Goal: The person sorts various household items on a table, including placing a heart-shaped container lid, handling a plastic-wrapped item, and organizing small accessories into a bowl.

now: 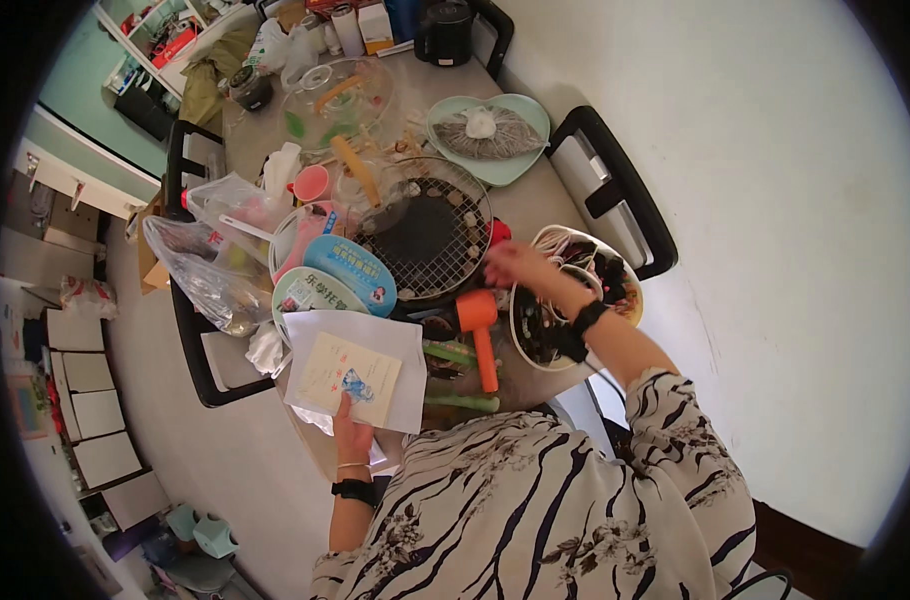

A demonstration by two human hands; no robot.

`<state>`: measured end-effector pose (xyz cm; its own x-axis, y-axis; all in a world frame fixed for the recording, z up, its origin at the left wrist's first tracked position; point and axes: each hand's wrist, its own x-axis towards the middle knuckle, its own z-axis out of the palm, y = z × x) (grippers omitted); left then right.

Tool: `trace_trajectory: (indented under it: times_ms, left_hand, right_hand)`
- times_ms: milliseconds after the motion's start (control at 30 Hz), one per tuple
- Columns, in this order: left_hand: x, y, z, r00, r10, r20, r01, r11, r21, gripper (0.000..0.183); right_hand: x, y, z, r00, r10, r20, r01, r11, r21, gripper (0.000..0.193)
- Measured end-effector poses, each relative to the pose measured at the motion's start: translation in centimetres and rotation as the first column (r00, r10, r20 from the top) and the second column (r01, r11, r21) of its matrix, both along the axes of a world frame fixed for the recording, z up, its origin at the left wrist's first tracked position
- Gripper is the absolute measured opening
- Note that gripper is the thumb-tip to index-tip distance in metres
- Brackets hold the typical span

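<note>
My left hand (353, 432) grips a pale booklet (325, 365) with a blue picture, along with white paper (400, 345) beneath it, at the table's near edge. My right hand (520, 266) hovers between the round wire grill (445, 262) and a large bowl (520, 345) of dark, mixed items. Its fingers look curled together; what is in them, if anything, is hidden. A red knob (500, 231) on the grill's side lies just beyond the fingertips. Small pale pieces ring the dark middle of the grill. Below the grill rests an orange hair dryer (478, 315), its handle toward me.
Blue (353, 275) and green hand fans (317, 294) lie left of the grill, by plastic bags (200, 275) and a pink cup (312, 182). Farther back are a glass lid (350, 95), a green plate (505, 165) and a black kettle (444, 35). Chairs (615, 190) flank the table.
</note>
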<state>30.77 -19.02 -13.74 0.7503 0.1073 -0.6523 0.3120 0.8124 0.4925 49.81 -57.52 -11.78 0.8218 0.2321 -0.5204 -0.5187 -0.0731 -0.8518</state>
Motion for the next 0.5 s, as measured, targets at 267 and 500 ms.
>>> trace_trajectory:
  times_ms: [267,500]
  left_hand:
    - [-0.3,0.2,-0.7,0.998,0.064,-0.020,-0.061,0.991,0.120,0.044]
    - [-0.1,-0.8,-0.2,0.993,0.113,-0.044,-0.105,0.983,0.153,0.044]
  right_hand:
    - [16.8,-6.8,-9.4,0.876,-0.481,-0.035,0.466,0.863,-0.194,0.050]
    - [17.8,-4.6,-8.6,0.743,-0.670,-0.013,0.669,0.743,-0.026,0.026]
